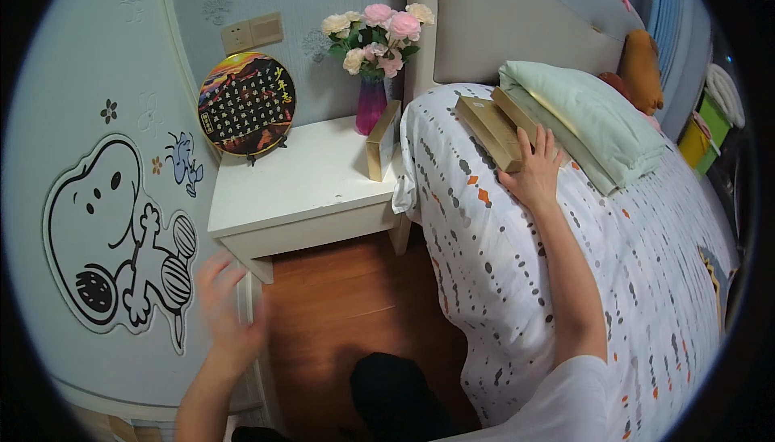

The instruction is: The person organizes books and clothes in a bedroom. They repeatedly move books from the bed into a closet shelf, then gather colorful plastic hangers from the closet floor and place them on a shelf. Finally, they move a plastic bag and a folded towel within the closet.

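Note:
On the bed, my right hand [539,169] rests over the near ends of two gold cardboard box parts. The left one, a shallow gold box [487,130], lies by my thumb. Beside it, a second gold piece [513,109] leans against folded pale green bedding [584,118], partly under my fingers. My fingers look extended and spread, with no clear grip. Blurred by motion, my left hand [233,309] hangs in the air before the wall, fingers apart and holding nothing. Another gold box [384,142] stands upright on the white bedside table [296,181].
A round decorative plate with writing [248,106] stands on a black stand at the table's back left. Next to the upright box is a pink-purple vase [370,106] of artificial flowers. A grey padded headboard [514,24] rises behind the bed. Wooden floor [339,303] shows below.

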`<state>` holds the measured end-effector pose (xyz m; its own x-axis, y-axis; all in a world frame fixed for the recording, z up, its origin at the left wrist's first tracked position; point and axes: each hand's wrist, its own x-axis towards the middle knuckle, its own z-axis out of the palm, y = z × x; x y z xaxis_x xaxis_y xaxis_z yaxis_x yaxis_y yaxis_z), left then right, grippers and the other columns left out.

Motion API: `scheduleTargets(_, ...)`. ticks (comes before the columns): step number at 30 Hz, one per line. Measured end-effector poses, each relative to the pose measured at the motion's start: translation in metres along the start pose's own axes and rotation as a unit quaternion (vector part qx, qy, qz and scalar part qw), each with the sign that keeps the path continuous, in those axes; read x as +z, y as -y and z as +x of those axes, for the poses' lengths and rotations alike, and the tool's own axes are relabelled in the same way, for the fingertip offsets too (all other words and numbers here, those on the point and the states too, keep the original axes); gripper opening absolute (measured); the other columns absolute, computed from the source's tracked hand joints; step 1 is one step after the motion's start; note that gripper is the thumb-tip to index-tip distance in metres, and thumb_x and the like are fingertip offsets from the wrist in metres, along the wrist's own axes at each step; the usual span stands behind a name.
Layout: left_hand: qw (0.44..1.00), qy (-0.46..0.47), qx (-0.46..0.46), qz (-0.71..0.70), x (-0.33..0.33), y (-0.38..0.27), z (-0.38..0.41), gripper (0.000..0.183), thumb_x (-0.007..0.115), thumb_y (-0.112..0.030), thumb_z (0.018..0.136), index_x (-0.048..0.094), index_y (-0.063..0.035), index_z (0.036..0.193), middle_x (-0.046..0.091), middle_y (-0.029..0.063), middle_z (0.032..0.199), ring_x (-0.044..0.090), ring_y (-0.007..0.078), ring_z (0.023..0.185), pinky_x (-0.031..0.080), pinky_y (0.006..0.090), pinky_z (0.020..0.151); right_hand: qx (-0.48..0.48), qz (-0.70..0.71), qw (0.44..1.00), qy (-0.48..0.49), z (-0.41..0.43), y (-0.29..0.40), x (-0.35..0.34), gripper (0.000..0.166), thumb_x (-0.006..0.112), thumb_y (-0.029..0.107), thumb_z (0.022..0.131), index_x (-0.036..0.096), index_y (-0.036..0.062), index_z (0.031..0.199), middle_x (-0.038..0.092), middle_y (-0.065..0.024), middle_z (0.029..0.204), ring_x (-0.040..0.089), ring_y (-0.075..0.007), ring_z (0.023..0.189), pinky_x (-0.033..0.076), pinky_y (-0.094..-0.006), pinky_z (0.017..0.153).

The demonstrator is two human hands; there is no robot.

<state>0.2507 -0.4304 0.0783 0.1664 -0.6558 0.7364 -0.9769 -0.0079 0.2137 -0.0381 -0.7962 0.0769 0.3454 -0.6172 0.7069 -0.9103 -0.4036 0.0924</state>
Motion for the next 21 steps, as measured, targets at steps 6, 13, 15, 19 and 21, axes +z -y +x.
scheduleTargets(6, 0.99, 0.126, -0.031, -0.06, 0.177, 0.011, 0.099, 0.051, 0.064, -0.01, 0.066, 0.04, -0.0004, 0.11, 0.042, 0.0191, 0.109, 0.041, 0.0348, 0.103, 0.034, 0.0385, 0.09, 0.054, 0.127, 0.981, -0.135, 0.008, -0.04, 0.024, 0.072, 0.071, 0.018, 0.054, 0.042, 0.0132, 0.119, 0.039, -0.019, 0.118, 0.04, -0.0339, 0.106, 0.033, -0.0431, 0.087)
scheduleTargets(13, 0.984, 0.084, -0.159, 0.003, 0.32, 0.024, 0.172, 0.068, 0.067, -0.019, 0.067, 0.032, -0.0043, 0.124, 0.041, 0.0226, 0.11, 0.044, 0.0378, 0.1, 0.037, 0.0408, 0.087, 0.043, 0.204, 0.962, -0.175, 0.014, -0.054, 0.039, 0.047, 0.072, 0.02, 0.055, 0.056, 0.0073, 0.097, 0.049, -0.0163, 0.098, 0.047, -0.0315, 0.093, 0.038, -0.0387, 0.08)
scheduleTargets(15, 0.98, 0.077, -0.179, -0.032, 0.344, 0.026, 0.174, 0.067, 0.067, -0.019, 0.067, 0.034, -0.0077, 0.124, 0.041, 0.0234, 0.111, 0.047, 0.0379, 0.097, 0.039, 0.0405, 0.084, 0.125, 0.289, 0.931, -0.183, 0.018, -0.063, 0.04, 0.04, 0.072, 0.022, 0.056, 0.057, 0.0049, 0.089, 0.05, -0.0153, 0.094, 0.048, -0.0308, 0.09, 0.041, -0.0367, 0.075)
scheduleTargets(19, 0.977, 0.052, -0.197, -0.068, 0.354, 0.048, 0.175, 0.052, 0.064, -0.014, 0.068, 0.044, -0.0114, 0.116, 0.051, 0.018, 0.098, 0.054, 0.0297, 0.082, 0.044, 0.0347, 0.074, 0.149, 0.269, 0.928, -0.211, 0.023, -0.067, 0.037, 0.032, 0.072, 0.022, 0.058, 0.054, 0.0027, 0.077, 0.05, -0.0135, 0.091, 0.049, -0.0302, 0.086, 0.042, -0.0362, 0.07)
scheduleTargets(21, 0.975, 0.037, -0.198, -0.095, 0.346, 0.051, 0.175, 0.043, 0.062, -0.011, 0.069, 0.05, -0.0108, 0.11, 0.055, 0.0154, 0.088, 0.055, 0.0242, 0.074, 0.044, 0.0305, 0.07, 0.123, 0.247, 0.936, -0.217, 0.023, -0.067, 0.038, 0.037, 0.072, 0.016, 0.056, 0.056, 0.0066, 0.088, 0.05, -0.0134, 0.092, 0.049, -0.0304, 0.086, 0.042, -0.0369, 0.071)
